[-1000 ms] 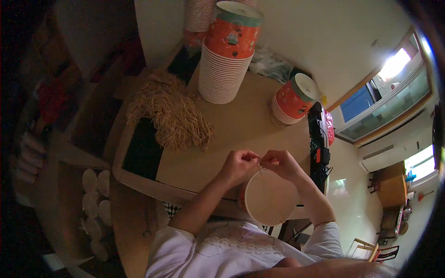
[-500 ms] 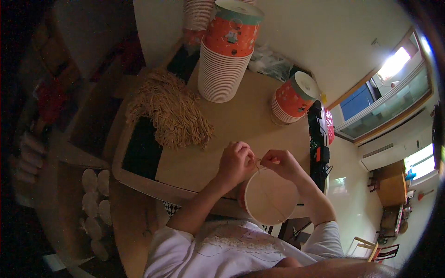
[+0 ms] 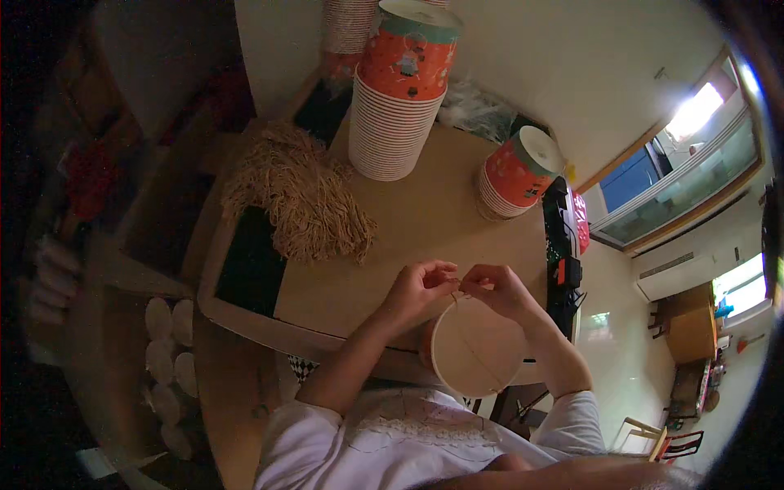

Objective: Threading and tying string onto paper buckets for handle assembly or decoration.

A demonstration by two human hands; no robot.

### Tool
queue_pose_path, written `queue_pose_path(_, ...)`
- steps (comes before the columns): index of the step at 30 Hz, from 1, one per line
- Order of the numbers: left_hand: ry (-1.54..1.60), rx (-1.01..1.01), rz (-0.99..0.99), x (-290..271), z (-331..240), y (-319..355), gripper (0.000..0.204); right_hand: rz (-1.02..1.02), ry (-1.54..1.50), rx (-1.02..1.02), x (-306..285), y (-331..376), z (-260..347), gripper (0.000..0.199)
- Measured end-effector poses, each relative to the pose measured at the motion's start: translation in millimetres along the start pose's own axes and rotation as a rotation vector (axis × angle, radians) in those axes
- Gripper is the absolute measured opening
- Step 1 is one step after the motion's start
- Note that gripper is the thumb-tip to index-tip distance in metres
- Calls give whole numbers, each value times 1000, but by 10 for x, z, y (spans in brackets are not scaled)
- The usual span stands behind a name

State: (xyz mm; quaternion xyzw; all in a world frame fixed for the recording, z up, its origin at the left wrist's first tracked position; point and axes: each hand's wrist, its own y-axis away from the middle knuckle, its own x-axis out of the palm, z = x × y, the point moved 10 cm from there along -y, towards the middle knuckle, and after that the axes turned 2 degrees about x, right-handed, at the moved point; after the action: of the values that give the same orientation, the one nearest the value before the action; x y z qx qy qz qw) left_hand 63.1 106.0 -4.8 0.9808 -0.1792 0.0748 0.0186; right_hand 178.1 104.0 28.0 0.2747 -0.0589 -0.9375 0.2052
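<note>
A paper bucket [image 3: 478,339] with a white inside and an orange outer wall is tilted at the table's near edge, its open mouth facing up toward me. A thin tan cord [image 3: 472,349] runs across its mouth from the far rim to the near rim. Over the far rim, my left hand [image 3: 420,292] pinches the cord with thumb and index finger. Close beside it, my right hand [image 3: 500,290] also pinches the cord, its fingertips almost touching the left ones. Whether there is a knot between the fingertips is too small to make out.
A heap of tan cords [image 3: 302,200] lies at the left on the cardboard-covered table [image 3: 425,220]. Behind stands a tall stack of orange-and-white buckets [image 3: 396,122], with a shorter stack [image 3: 523,173] at the right. Clear plastic wrap [image 3: 478,113] lies between them. Several pale round-ended items [image 3: 160,359] sit lower left.
My left hand has turned and dropped slightly, its thumb and index finger now showing at the cord. The right hand and the bucket have hardly moved.
</note>
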Motion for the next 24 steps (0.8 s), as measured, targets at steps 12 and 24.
queue_pose_path(12, 10, 115, -14, 31, -92, 13, 15, -26, 169, -19, 2, -12, 47, 10)
queue_pose_path(24, -268, 159, -132, -115, -42, 42, 8, -25, 96, -51, 13, 9, 60, 10)
